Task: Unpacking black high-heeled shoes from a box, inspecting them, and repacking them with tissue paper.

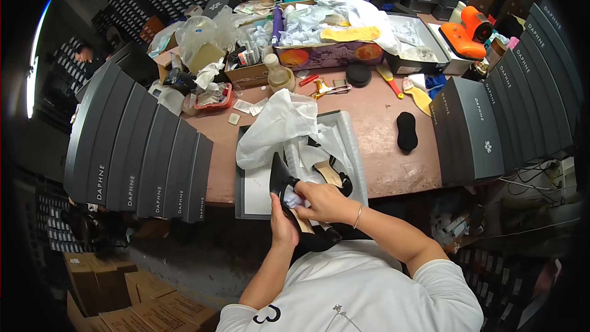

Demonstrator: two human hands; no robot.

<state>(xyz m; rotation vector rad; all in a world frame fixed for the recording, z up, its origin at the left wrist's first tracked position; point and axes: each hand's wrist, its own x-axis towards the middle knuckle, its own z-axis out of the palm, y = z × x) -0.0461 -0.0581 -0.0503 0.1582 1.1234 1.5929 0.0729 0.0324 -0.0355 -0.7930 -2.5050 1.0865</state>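
My left hand (284,229) is wrapped round the side of a black pointed-toe shoe (279,175), held tilted over the front edge of an open shoe box (362,175). The fingers of my right hand (329,201) are bent together at the shoe's opening, on a pale crumpled wad of paper (292,199) partly inside it. A second black shoe (330,173) with a tan insole lies in the box. White tissue paper (279,126) spills over the box's far left side.
Dark shoe boxes stand in a row at left (147,154) and another at right (470,129). A black eye-mask-shaped pad (406,132) lies on the table. Behind are a brush (389,81), a round black tin (358,75), a glass jar (281,79) and a carton of crumpled paper (332,55).
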